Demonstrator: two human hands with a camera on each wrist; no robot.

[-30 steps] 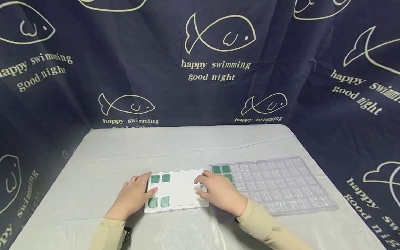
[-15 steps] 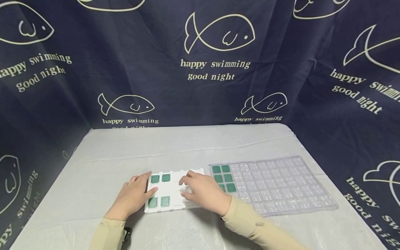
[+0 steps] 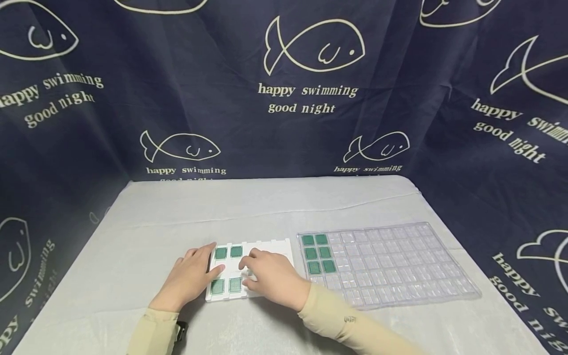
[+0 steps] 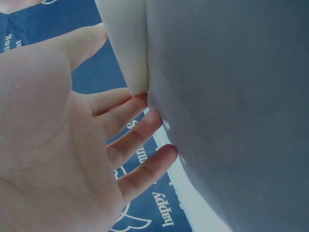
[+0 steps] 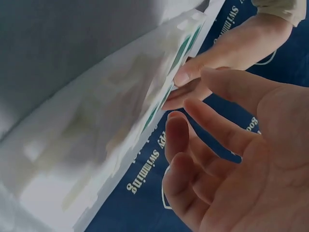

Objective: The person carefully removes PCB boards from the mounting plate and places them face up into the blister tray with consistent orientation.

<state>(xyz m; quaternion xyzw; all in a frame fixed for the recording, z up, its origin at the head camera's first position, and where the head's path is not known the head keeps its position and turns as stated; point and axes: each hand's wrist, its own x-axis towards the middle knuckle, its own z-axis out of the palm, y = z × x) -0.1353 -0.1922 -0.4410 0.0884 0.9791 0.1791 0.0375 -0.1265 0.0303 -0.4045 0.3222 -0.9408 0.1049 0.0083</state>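
Observation:
In the head view a white tray (image 3: 270, 248) lies on the table. Green square circuit chips (image 3: 236, 252) sit in its left part, two along the far side and two along the near side. My left hand (image 3: 185, 280) rests at the tray's left end, its thumb over the top; the left wrist view shows its fingers fairly straight against the edge. Over the tray's middle, just right of the chips, hovers my right hand (image 3: 276, 278). Its thumb and index finger are apart with nothing between them, and the other fingers bend loosely in the right wrist view.
To the right lies a clear plastic compartment tray (image 3: 395, 266) with several green chips (image 3: 326, 252) in its two leftmost columns. A pale cloth (image 3: 248, 207) covers the table. Dark blue fish-print curtains (image 3: 310, 133) surround it.
My right hand has moved left over the white tray, from its right end toward the green chips, uncovering the chips in the clear tray. The left hand has stayed in place.

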